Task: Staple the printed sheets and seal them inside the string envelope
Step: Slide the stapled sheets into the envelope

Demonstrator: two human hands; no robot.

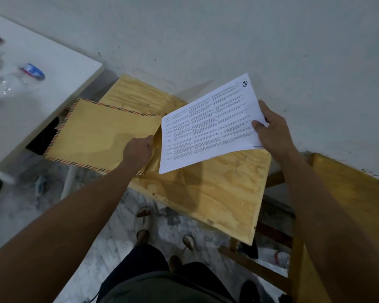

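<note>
A brown envelope with a red-and-black striped border lies over the left end of a small plywood table, jutting past its edge. My left hand grips the envelope at its open right end, fingers curled on the lip. My right hand pinches the right edge of the printed sheets, thumb on top. The white sheets are held tilted above the table, and their lower left edge meets the envelope's mouth. No stapler is in view.
A white table stands at the left with a blue-capped object and clear plastic on it. The wall rises right behind the plywood table. A wooden frame stands at the right. My legs and feet are below, over a marbled floor.
</note>
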